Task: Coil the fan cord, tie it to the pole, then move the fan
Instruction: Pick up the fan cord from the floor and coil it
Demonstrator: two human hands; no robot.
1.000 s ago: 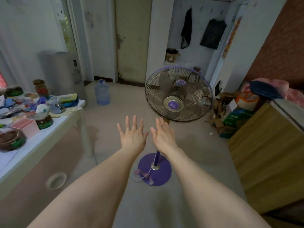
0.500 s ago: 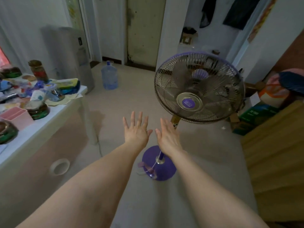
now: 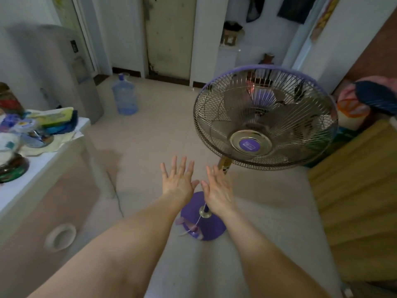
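Observation:
A standing fan (image 3: 265, 119) with a purple-rimmed wire cage rises from a round purple base (image 3: 209, 225) on the pale floor. Its white cord (image 3: 196, 223) runs down the pole and trails off the base's left edge. My left hand (image 3: 178, 180) and my right hand (image 3: 217, 190) are stretched out side by side, palms down, fingers spread, holding nothing. Both hover in front of the fan, below its cage and above the base. My right hand covers most of the pole.
A cluttered white table (image 3: 46, 163) runs along the left. A wooden cabinet (image 3: 356, 186) stands on the right, with boxes and bedding behind the fan. A blue water jug (image 3: 124, 95) and a grey dispenser (image 3: 71, 69) stand further back. Open floor lies between table and fan.
The view has closed in on the fan, which now looks larger and sits further right. My hands stay spread and empty, a little nearer the pole.

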